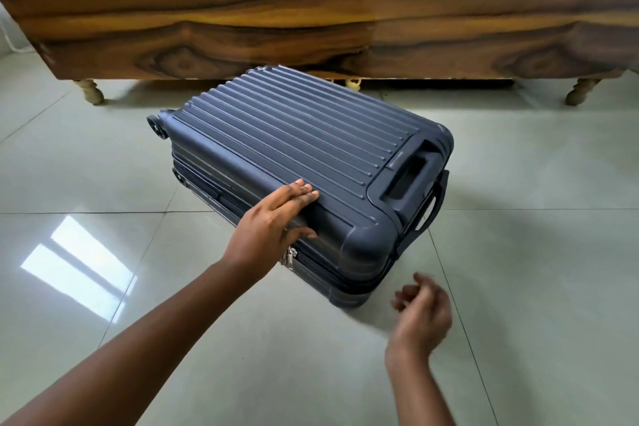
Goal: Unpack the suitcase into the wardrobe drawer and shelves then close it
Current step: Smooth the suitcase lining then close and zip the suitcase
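A dark blue ribbed hard-shell suitcase [294, 149] lies flat and zipped on the tiled floor, wheels to the left, handle to the right. My left hand [273, 225] rests on its near upper edge, fingers straight on the lid and thumb against the side, just above the zipper pulls [289, 258]. My right hand [423, 311] hovers over the floor near the suitcase's front right corner, fingers loosely curled, holding nothing; it looks blurred. The wooden wardrobe [311, 10] stands right behind the suitcase with its doors shut.
The wardrobe stands on short turned legs [90, 91]. Glossy pale floor tiles [86, 166] surround the suitcase, with a bright window reflection at the left. A white wall shows at the far left.
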